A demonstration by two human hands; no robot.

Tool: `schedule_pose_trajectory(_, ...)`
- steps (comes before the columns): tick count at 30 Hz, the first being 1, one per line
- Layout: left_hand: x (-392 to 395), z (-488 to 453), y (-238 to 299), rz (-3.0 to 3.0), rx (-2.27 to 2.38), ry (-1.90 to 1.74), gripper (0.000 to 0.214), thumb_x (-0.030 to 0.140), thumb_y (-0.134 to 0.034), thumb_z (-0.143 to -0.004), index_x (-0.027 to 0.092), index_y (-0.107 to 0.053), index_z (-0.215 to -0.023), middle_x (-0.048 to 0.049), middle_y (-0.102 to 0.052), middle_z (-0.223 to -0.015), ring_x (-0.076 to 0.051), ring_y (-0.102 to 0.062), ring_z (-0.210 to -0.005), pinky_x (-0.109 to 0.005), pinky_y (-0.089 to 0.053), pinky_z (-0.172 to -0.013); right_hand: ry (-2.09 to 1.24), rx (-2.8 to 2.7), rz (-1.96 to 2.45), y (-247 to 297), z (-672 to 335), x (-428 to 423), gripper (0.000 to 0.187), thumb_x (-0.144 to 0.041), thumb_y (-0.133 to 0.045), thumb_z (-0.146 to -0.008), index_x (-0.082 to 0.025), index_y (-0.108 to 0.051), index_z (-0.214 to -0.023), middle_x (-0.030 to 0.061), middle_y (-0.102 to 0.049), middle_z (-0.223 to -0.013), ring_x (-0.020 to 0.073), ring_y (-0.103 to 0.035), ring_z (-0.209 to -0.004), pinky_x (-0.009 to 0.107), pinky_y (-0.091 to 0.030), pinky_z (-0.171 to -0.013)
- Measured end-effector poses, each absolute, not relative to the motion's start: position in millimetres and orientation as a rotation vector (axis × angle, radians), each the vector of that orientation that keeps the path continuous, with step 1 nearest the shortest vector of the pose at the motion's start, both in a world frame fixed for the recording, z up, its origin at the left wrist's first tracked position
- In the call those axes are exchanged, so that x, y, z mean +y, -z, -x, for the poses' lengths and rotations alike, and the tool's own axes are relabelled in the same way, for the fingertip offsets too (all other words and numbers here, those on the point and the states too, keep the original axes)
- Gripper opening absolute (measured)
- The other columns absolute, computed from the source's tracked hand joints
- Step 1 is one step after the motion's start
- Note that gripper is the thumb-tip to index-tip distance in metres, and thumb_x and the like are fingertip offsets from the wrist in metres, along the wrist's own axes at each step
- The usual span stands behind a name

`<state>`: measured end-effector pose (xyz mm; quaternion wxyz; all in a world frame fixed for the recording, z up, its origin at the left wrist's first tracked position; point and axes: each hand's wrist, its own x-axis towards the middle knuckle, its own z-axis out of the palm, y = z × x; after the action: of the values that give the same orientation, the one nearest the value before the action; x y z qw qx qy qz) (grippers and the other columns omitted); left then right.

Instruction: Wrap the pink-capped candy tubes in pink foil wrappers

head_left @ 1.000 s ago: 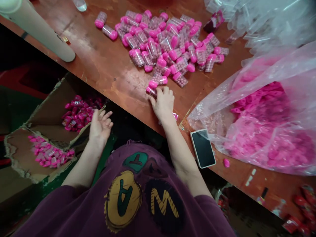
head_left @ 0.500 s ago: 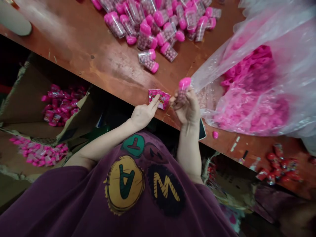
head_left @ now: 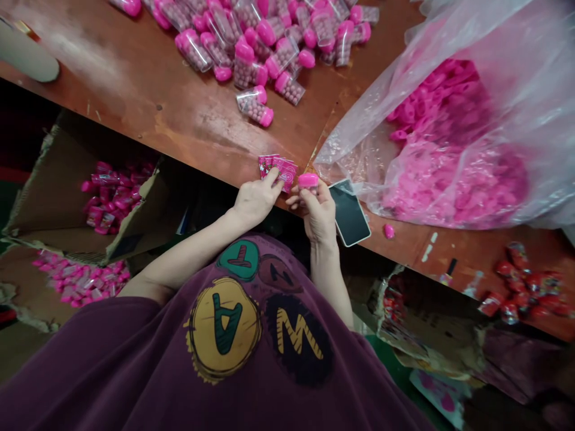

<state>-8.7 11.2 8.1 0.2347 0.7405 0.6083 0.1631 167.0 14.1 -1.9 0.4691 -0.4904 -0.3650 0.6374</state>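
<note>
My left hand is at the table's front edge, its fingers closed at a small fanned stack of pink printed labels. Just to the right, my right hand grips a small clear bottle with a pink cap. The cap points up, and my fingers hide most of the bottle's body. A dark-screened phone lies beside my right hand. Farther back, a heap of similar capped bottles holds small pink balls, with two bottles lying nearer me.
A clear plastic bag of pink caps covers the table's right side. One loose pink piece and several red wrapped items lie near the edge. Below left, a cardboard box contains pink wrapped bottles.
My right hand has lowered the bottle toward the table edge, closer to my left hand, uncovering the phone. The labels are more fanned out, and my left fingers have bent around them. The view has shifted slightly.
</note>
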Motion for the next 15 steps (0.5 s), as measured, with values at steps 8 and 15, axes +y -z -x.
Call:
schedule_pose_trajectory(8,11,15,0,-1.93,1.681,-0.921,0.032,0.029,-0.061,-0.103,0.026,-0.085,-0.124,-0.0176,-0.071,-0.15,-0.03,-0.079,-0.103,-0.039,-0.055,-0.09,-1.418,-0.803,1.366,-1,-142,26,0.046,-0.048,-0.083,-0.085,-0.025,-0.055,-0.113,-0.0065,-0.06,-0.081,0.0091,-0.053,-0.064,0.026,-0.053,-0.062)
schedule_pose_trajectory(15,21,8,-17,-1.558,1.65,-1.201,0.037,0.033,-0.074,-0.09,0.025,-0.08,-0.125,-0.0151,-0.077,-0.129,-0.029,-0.077,-0.096,-0.038,-0.059,-0.083,-1.291,-0.898,1.378,-6,-140,59,0.043,-0.033,-0.082,-0.076,-0.025,-0.058,-0.111,-0.0067,-0.06,-0.084,0.0108,-0.056,-0.073,0.026,-0.054,-0.074)
